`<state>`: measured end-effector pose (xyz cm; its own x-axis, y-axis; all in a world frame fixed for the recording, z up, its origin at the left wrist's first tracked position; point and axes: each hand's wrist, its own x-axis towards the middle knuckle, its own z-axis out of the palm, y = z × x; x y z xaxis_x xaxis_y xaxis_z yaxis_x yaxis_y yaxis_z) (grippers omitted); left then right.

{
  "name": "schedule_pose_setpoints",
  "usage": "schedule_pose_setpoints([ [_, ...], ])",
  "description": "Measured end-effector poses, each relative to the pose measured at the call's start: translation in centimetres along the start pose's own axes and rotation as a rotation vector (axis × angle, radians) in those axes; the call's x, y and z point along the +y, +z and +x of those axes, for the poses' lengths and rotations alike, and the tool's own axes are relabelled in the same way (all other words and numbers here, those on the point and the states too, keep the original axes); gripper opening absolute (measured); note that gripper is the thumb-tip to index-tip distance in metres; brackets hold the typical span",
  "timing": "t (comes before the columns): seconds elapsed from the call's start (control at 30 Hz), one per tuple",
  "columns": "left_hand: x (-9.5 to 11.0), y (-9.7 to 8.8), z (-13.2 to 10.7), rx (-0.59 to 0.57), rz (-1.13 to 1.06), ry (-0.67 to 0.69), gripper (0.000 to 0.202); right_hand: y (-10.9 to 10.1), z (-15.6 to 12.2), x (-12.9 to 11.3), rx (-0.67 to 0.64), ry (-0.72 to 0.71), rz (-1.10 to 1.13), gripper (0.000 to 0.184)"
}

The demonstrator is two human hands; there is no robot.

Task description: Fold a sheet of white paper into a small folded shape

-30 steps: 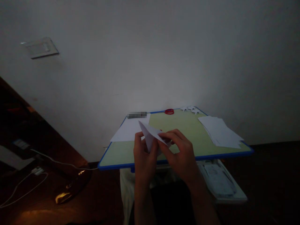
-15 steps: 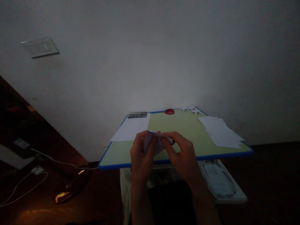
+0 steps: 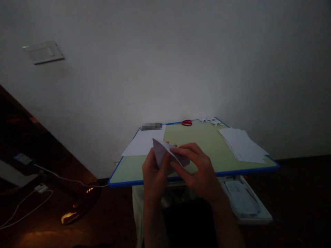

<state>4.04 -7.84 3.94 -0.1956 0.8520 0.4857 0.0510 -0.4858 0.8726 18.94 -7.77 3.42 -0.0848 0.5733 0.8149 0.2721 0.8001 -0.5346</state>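
Observation:
A folded piece of white paper [image 3: 160, 151] is held up above the near edge of the table, with a pointed corner sticking up at its left. My left hand [image 3: 156, 174] is closed on it, the thumb pressed against the near face and the fingers behind. Pinching the right side of the same paper is my right hand [image 3: 198, 165], its thumb below and fingertips on the upper edge. The fingers hide part of the folds.
The green tabletop [image 3: 196, 137] has a blue rim. On it lie a white sheet [image 3: 142, 143], a pixelated dark object [image 3: 151, 126], red-handled scissors [image 3: 186, 123], small folded paper pieces [image 3: 210, 120] and a paper stack [image 3: 243, 144]. Below right sits an open drawer [image 3: 254, 217].
The paper has turned and opened out, so more of its face and a pointed corner show. My right hand's fingers have shifted along its edge; my left hand keeps its hold.

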Motion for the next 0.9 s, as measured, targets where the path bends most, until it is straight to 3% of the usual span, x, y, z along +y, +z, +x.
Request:
schedule_pose_setpoints([
  [0.13, -0.1, 0.0, 0.1, 0.03, 0.005, 0.022, 0.034, -0.3, 0.0, 0.6, -0.019, -0.056, -0.124, 0.043],
  [0.27, -0.4, -0.1, 0.2, 0.043, -0.006, 0.004, 0.035, -0.6, 0.2, 1.1, 0.109, -0.02, -0.096, 0.013],
  [0.47, -0.3, -0.6, 0.2, -0.091, 0.031, -0.053, 0.029, -0.8, 0.5, 1.5, 0.297, 0.193, -0.022, 0.011],
  [0.6, -0.1, -0.8, 0.0, -0.146, -0.031, -0.082, 0.029, -0.6, 0.7, 1.7, 0.363, 0.344, 0.196, 0.015],
  [0.67, 0.0, -0.8, 0.0, -0.145, -0.041, -0.089, 0.029, -0.5, 0.7, 1.8, 0.336, 0.382, 0.34, 0.017],
  [0.8, -0.1, -1.0, 0.0, -0.175, 0.012, -0.083, 0.027, -0.9, 0.5, 2.2, 0.115, 0.45, 0.562, 0.037],
  [0.9, -0.2, -1.2, 0.0, -0.211, 0.052, -0.079, 0.027, -1.2, 0.2, 2.6, 0.082, 0.535, 0.609, 0.034],
])
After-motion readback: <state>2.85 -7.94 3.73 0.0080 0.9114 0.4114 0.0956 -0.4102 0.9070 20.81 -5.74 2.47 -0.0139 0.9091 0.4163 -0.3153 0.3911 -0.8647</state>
